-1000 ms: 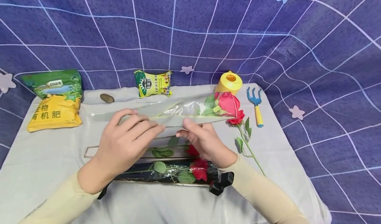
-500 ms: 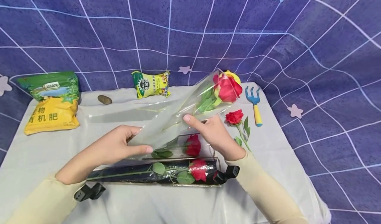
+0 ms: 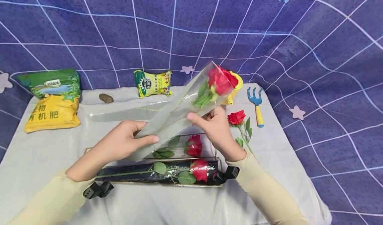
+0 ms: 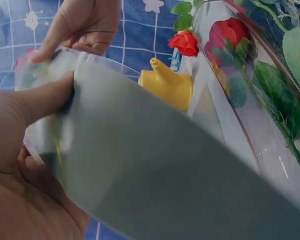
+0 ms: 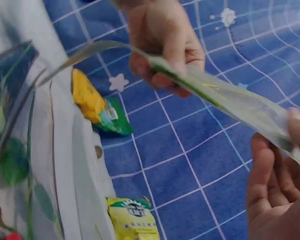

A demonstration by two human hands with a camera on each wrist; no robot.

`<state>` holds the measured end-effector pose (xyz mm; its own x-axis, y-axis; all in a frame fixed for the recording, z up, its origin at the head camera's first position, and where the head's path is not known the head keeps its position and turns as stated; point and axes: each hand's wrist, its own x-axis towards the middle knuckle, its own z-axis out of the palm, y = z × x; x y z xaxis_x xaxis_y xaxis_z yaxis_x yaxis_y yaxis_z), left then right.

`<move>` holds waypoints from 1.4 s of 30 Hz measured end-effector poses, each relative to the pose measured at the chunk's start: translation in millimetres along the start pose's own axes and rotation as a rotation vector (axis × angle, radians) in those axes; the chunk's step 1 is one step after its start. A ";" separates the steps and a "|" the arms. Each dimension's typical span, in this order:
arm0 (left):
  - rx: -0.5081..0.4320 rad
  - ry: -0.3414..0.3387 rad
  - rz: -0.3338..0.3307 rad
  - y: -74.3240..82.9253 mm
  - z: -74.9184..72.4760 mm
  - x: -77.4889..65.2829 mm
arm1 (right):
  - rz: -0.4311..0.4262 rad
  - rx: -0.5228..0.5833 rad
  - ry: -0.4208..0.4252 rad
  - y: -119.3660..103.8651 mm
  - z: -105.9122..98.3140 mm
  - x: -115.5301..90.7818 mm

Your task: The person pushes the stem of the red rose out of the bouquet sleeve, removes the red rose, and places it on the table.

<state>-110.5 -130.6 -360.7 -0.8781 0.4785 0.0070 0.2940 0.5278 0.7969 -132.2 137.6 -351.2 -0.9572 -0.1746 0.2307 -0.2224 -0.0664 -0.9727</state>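
Observation:
A red rose (image 3: 221, 80) sits inside a clear plastic sleeve (image 3: 167, 122), held tilted with the bloom up to the right. My left hand (image 3: 119, 140) grips the sleeve's lower part, thumb on the front and fingers behind. Nearer the bloom, my right hand (image 3: 213, 127) pinches the sleeve's lower edge between thumb and fingers. In the right wrist view the sleeve (image 5: 230, 102) stretches between both hands, seen edge-on. Underneath, a clear-wrapped rose (image 3: 194, 145) and a black-wrapped rose (image 3: 199, 170) lie side by side on the white cloth.
Right of the hands lie a loose red rose (image 3: 236, 117) and a blue-and-yellow hand rake (image 3: 255, 107). A yellow watering can (image 3: 234, 90) is partly behind the bloom. Along the back are a fertilizer bag (image 3: 54, 102), a brown stone (image 3: 106, 98), and a small packet (image 3: 153, 83).
The wrapped rose has swung from nearly level to a slant, bloom rising. My left hand has turned over and moved down to grip the sleeve's lower part; the right keeps its pinch.

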 end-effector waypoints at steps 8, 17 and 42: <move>-0.065 0.022 -0.035 5.7 3.3 0.4 | -0.050 0.194 0.197 22.1 -1.4 5.5; 0.002 0.124 -0.060 15.9 10.8 1.8 | -0.025 0.121 0.166 28.6 15.0 1.5; -0.064 0.084 -0.028 8.4 7.0 6.0 | 0.106 0.144 0.067 30.3 15.5 -1.3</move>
<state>-110.7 -118.3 -358.2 -0.9150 0.4022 0.0326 0.2464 0.4930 0.8344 -134.8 120.6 -380.6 -0.9852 -0.1227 0.1199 -0.0951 -0.1915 -0.9769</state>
